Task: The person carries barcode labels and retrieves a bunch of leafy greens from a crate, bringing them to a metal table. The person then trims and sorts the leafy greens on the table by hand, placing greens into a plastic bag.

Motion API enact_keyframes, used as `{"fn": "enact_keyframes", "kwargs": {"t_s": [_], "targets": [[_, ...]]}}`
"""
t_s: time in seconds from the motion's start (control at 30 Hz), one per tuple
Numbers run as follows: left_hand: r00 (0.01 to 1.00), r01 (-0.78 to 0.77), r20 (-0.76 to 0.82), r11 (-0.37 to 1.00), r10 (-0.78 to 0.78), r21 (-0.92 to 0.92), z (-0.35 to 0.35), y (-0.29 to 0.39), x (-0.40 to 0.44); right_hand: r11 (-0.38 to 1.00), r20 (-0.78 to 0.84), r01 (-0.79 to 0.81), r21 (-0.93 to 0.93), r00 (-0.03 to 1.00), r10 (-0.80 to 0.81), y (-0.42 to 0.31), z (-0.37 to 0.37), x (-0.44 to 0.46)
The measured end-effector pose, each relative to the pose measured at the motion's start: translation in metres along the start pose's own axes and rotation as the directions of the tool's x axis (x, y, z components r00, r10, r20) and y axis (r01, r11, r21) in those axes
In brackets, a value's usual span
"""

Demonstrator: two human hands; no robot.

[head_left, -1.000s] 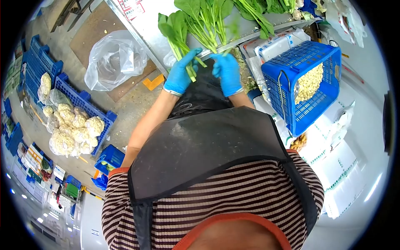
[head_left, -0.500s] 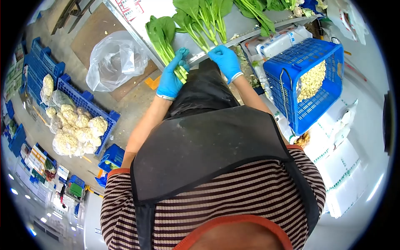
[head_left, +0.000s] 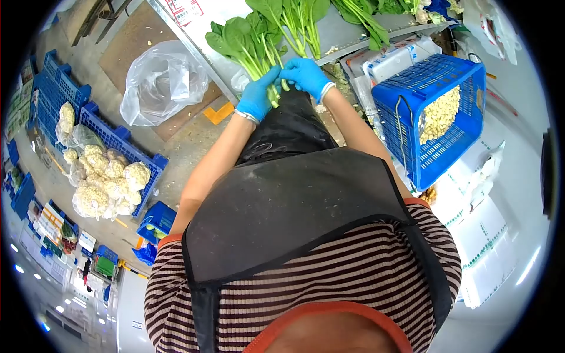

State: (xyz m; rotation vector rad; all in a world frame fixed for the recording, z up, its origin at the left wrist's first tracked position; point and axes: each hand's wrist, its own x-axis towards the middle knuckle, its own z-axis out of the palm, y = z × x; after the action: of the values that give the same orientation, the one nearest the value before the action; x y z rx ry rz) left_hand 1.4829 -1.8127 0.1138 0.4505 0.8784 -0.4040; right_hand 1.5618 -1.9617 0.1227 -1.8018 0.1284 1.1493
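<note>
My left hand (head_left: 258,99), in a blue glove, is closed round the stems of a bunch of leafy greens (head_left: 236,47). The cut stem ends stick out below its fingers, and the leaves point away over the table edge. Close against it on the right, my right hand (head_left: 306,76), also blue-gloved, pinches a stalk of the same greens at the side of the bunch. More leafy greens (head_left: 303,26) lie on the metal table (head_left: 347,52) just beyond my hands.
A blue crate (head_left: 424,159) with peeled pale cloves or kernels lies tilted at right. A clear plastic bag (head_left: 162,88) stands on the floor at left. Bagged pale produce (head_left: 109,179) rests on blue crates (head_left: 126,144) farther left. A dark apron (head_left: 294,206) covers my front.
My right hand has moved left with its stalk to meet the left hand. My left hand has shifted slightly right, and the bunch now looks fuller.
</note>
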Motion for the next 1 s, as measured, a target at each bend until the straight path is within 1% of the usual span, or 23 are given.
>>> {"fn": "enact_keyframes", "kwargs": {"t_s": [0.07,0.1,0.17,0.2,0.23,0.3,0.33,0.37,0.43,0.47,0.5,0.53,0.57,0.6,0.63,0.67,0.73,0.77,0.8,0.83,0.87,0.9,1.0], "targets": [[0.997,0.064,0.047,0.998,-0.065,0.025,0.007,0.009,-0.005,0.983,0.088,-0.026,0.183,0.996,0.010,-0.011,-0.002,-0.018],[0.993,0.099,0.060,0.995,-0.100,0.009,0.010,0.011,-0.006,0.983,0.056,-0.021,0.181,0.998,0.011,-0.016,-0.003,-0.028],[0.988,0.105,0.119,0.994,-0.101,-0.025,0.024,0.020,-0.015,0.910,-0.140,0.103,0.401,0.989,-0.050,-0.021,0.000,-0.051],[0.986,0.107,0.139,0.992,-0.097,-0.071,0.026,0.020,-0.015,0.852,-0.237,0.177,0.493,0.969,-0.064,-0.021,0.002,-0.060],[0.983,0.108,0.158,0.987,-0.089,-0.117,0.028,0.020,-0.014,0.718,-0.357,0.300,0.628,0.931,-0.076,-0.019,0.000,-0.065],[0.982,0.088,0.182,0.977,-0.053,-0.193,0.031,0.021,-0.015,0.461,-0.427,0.363,0.810,0.904,0.037,0.003,-0.027,-0.059],[0.985,0.071,0.167,0.982,-0.042,-0.173,0.031,0.021,-0.016,0.311,-0.448,0.398,0.863,0.887,0.107,0.013,-0.035,-0.056],[0.987,0.057,0.156,0.987,-0.034,-0.149,0.033,0.021,-0.017,0.402,-0.434,0.351,0.846,0.890,0.136,0.011,-0.035,-0.062],[0.993,0.017,0.115,0.997,-0.008,-0.081,0.037,0.017,-0.014,0.749,-0.319,0.177,0.638,0.946,0.049,-0.004,-0.027,-0.079],[0.997,-0.010,0.079,0.999,0.013,-0.038,0.037,0.013,-0.013,0.875,-0.244,0.092,0.476,0.969,0.031,-0.008,-0.020,-0.085],[0.998,-0.037,0.042,0.999,0.037,0.007,0.039,0.011,-0.014,0.943,-0.153,0.144,0.299,0.983,-0.102,-0.007,-0.011,-0.088],[0.997,-0.052,0.053,0.998,0.051,0.023,0.040,0.009,-0.016,0.996,-0.185,0.081,0.045,0.980,-0.072,-0.013,0.002,-0.087],[0.996,-0.071,0.065,0.997,0.069,0.038,0.043,0.009,-0.021,0.962,-0.216,0.176,-0.209,0.951,-0.221,-0.013,0.006,-0.084],[0.993,-0.092,0.076,0.994,0.088,0.052,0.045,0.009,-0.024,0.857,-0.206,0.247,-0.452,0.906,-0.370,-0.012,0.009,-0.082],[0.994,-0.050,0.100,0.993,0.040,0.104,0.038,0.014,-0.025,0.834,-0.085,0.372,-0.407,0.894,-0.440,-0.012,0.010,-0.084],[0.994,-0.062,0.093,0.995,0.055,0.075,0.032,0.017,-0.024,0.799,0.034,0.489,-0.349,0.859,-0.511,-0.013,0.011,-0.089],[0.994,-0.075,0.076,0.997,0.073,0.015,0.023,0.018,-0.023,0.710,0.249,0.677,-0.192,0.734,-0.632,-0.012,0.016,-0.106],[0.990,-0.132,0.040,0.991,0.133,-0.018,0.026,0.022,-0.026,0.731,0.299,0.657,-0.182,0.746,-0.595,-0.011,0.017,-0.115],[0.985,-0.144,0.090,0.989,0.145,-0.014,0.016,0.027,-0.021,0.748,0.346,0.639,-0.180,0.753,-0.560,-0.010,0.014,-0.120],[0.984,-0.164,0.075,0.986,0.163,0.004,0.014,0.030,-0.020,0.751,0.280,0.612,-0.249,0.787,-0.549,-0.003,0.002,-0.117],[0.982,-0.182,0.054,0.983,0.180,0.022,0.016,0.034,-0.027,0.611,0.213,0.661,-0.435,0.735,-0.644,0.013,-0.014,-0.107],[0.987,-0.100,0.132,0.995,0.096,0.027,0.005,0.039,-0.030,0.607,-0.006,0.341,-0.718,0.869,-0.495,0.016,-0.029,-0.103],[0.975,-0.194,0.111,0.981,0.194,-0.018,0.014,0.038,-0.040,0.663,-0.393,0.148,-0.734,0.704,-0.591,0.034,-0.049,-0.072]]}}
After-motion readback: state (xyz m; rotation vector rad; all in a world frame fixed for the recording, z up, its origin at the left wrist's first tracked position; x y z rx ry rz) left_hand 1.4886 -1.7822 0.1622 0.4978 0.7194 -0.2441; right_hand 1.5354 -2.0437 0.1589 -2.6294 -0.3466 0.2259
